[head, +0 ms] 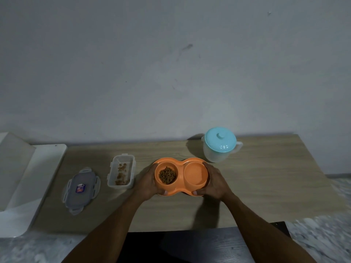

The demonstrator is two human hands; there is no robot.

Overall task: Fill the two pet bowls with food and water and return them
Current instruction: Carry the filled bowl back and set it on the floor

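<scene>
Two bare forearms extend from 6 o'clock. The left hand (147, 184) grasps the left end of the orange double pet bowl (180, 176); the right hand (214, 182) grasps its right end. The bowl sits at table (266, 186) centre. Its left well holds brown kibble (167, 175); whether the right well holds water cannot be determined. At 9 o'clock: open food container (121, 170), then its lid (81, 189). At 1 o'clock: lidded water jug (220, 145).

I see an orange double bowl (181, 174) holding brown kibble (167, 175), a clear jug with a pale turquoise lid (220, 139), a translucent grey container lid (82, 189) with a blue-and-red label, and light wood-grain tabletop (266, 186).
</scene>
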